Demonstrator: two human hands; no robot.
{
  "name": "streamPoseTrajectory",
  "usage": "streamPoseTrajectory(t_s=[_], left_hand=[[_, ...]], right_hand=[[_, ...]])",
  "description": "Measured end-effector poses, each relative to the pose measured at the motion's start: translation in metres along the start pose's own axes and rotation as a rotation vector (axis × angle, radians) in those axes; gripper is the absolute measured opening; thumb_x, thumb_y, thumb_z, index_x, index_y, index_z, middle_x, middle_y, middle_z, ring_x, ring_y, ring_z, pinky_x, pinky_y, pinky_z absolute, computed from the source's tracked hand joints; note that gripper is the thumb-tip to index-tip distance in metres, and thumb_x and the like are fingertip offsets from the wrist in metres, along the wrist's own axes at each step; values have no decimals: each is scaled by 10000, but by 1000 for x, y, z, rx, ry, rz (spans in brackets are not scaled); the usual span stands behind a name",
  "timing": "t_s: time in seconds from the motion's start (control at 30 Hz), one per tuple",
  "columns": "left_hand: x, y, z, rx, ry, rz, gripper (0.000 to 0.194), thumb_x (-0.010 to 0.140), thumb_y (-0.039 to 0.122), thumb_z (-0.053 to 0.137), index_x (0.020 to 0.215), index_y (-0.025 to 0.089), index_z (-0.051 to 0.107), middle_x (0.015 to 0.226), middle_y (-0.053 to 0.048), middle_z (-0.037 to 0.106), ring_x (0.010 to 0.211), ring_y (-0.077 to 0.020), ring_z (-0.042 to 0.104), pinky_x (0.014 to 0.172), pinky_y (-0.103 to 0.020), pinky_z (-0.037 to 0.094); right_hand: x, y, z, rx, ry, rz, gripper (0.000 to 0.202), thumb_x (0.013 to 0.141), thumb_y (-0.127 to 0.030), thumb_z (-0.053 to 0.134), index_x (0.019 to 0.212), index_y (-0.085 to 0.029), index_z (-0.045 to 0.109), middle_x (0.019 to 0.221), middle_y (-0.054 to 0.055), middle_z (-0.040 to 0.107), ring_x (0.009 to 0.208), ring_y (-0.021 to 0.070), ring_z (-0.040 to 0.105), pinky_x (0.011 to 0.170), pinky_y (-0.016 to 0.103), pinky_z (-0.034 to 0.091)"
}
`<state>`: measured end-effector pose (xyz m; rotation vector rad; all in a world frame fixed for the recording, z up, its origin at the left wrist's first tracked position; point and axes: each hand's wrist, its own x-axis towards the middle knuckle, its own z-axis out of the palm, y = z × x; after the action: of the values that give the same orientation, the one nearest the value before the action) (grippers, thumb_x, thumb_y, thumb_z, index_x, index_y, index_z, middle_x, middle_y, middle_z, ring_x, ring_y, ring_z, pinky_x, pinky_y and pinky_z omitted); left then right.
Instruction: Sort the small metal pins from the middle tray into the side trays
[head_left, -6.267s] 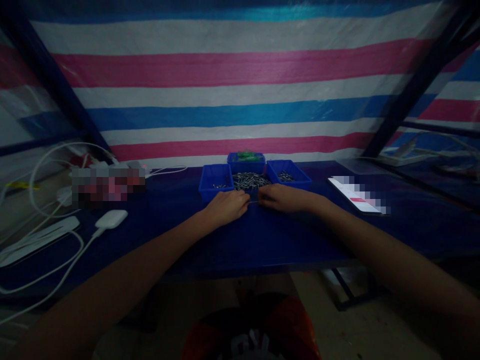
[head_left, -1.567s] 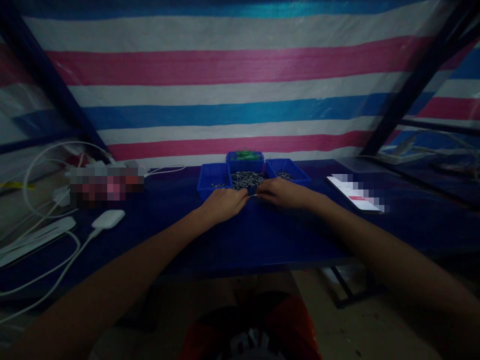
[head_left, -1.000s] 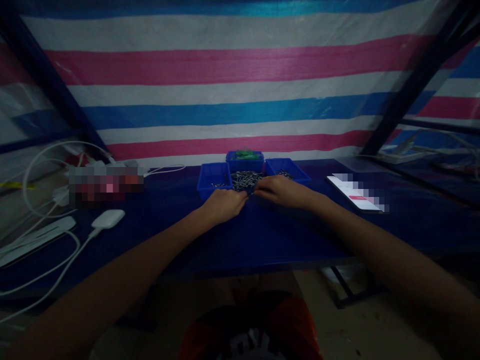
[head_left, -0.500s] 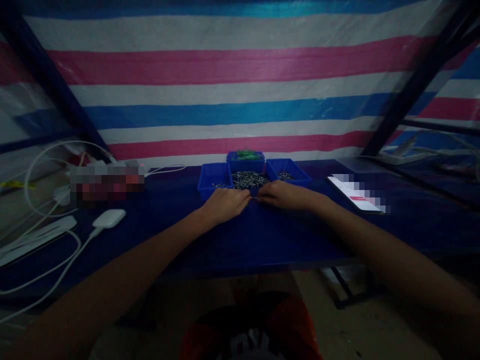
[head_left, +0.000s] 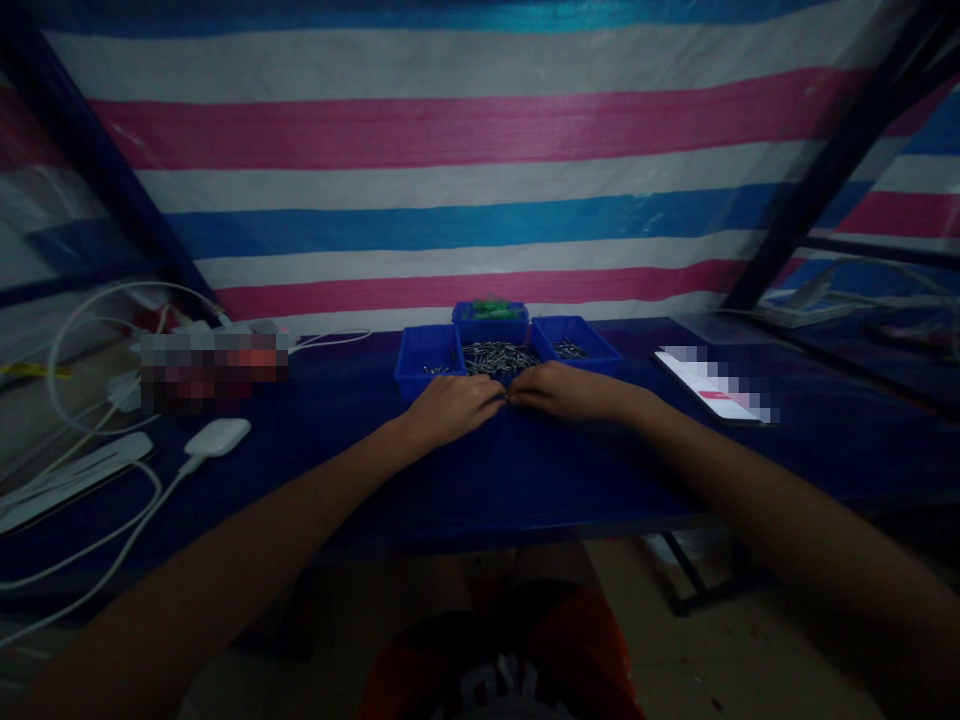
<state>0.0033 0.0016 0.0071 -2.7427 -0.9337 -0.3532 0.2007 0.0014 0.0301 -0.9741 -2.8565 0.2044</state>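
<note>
My left hand point(head_left: 455, 408) and my right hand point(head_left: 553, 390) meet fingertip to fingertip over the near edge of the table, both closed in a pinch. Whatever lies between the fingers is too small and dark to name. Just beyond them is a heap of small metal pieces point(head_left: 496, 357), like screws or pins. To its left stands a blue bin point(head_left: 407, 362) with a few such pieces inside. The right-hand blue bin point(head_left: 600, 348) holds some more. Behind the heap, another blue bin point(head_left: 491, 326) contains green items point(head_left: 491, 308).
A phone point(head_left: 709, 385) lies on the blue table point(head_left: 480, 490) to the right. At the left are a white charger point(head_left: 217, 437) with its cable, a white flat strip point(head_left: 75, 480) and a blurred reddish pile point(head_left: 217, 370). Striped sheeting point(head_left: 480, 130) hangs behind.
My fingertips have come closer together, narrowing the small gap between the hands. The bins and the phone stay where they were.
</note>
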Motion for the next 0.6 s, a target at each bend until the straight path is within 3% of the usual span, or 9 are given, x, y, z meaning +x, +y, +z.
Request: streamPoseTrajectory(t_s=[0.4, 0.6], left_hand=[[1, -2, 1, -142, 25, 80, 205, 884, 262, 419, 968, 181, 588, 869, -18, 608, 802, -112, 576, 715, -208, 424], [1, 1, -1, -103, 13, 32, 183, 872, 272, 421, 930, 172, 563, 883, -26, 595, 807, -128, 572, 672, -218, 414]], right_hand=[[1, 1, 4, 20, 4, -41, 231, 884, -254, 399, 847, -134, 593, 740, 47, 613, 656, 120, 549, 611, 237, 379], [0, 3, 4, 35, -1, -34, 204, 869, -255, 424, 870, -143, 595, 763, 46, 620, 673, 119, 556, 621, 234, 382]])
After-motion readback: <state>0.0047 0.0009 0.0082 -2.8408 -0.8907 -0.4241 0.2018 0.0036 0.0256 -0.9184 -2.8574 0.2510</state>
